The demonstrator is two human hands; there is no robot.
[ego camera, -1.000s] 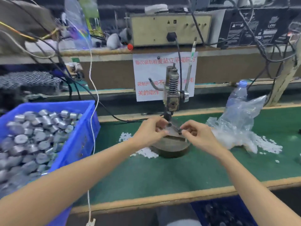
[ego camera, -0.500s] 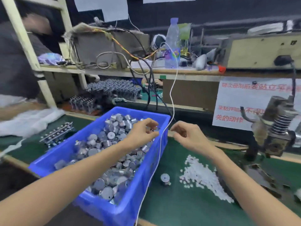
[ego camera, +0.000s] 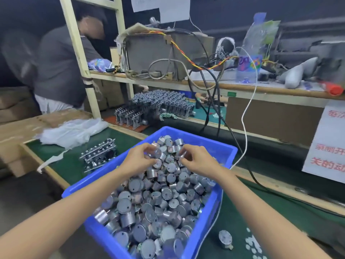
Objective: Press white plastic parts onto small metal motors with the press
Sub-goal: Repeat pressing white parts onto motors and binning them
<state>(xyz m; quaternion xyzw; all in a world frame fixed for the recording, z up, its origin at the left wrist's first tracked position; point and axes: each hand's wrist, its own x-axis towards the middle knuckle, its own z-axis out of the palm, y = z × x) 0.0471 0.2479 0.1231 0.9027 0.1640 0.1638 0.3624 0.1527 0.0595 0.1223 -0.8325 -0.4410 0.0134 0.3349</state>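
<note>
On the green desk (ego camera: pixel 71 161) sits a blue bin (ego camera: pixel 214 144) heaped with metal motors (ego camera: pixel 160 200), stock for the press. The left hand (ego camera: pixel 139 162) has its fingers pinching a motor (ego camera: pixel 156 153); the right hand (ego camera: pixel 198 162) has its fingers curled round a second motor (ego camera: pixel 183 156). White plastic parts (ego camera: pixel 251 243) lie beside the bin.

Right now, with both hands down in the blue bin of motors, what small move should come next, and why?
Probably lift both hands clear of the pile. The left hand pinches one motor and the right hand seems to hold a second motor, both low over the blue bin. The white plastic parts lie on the mat to the right; the press is out of view.
</note>
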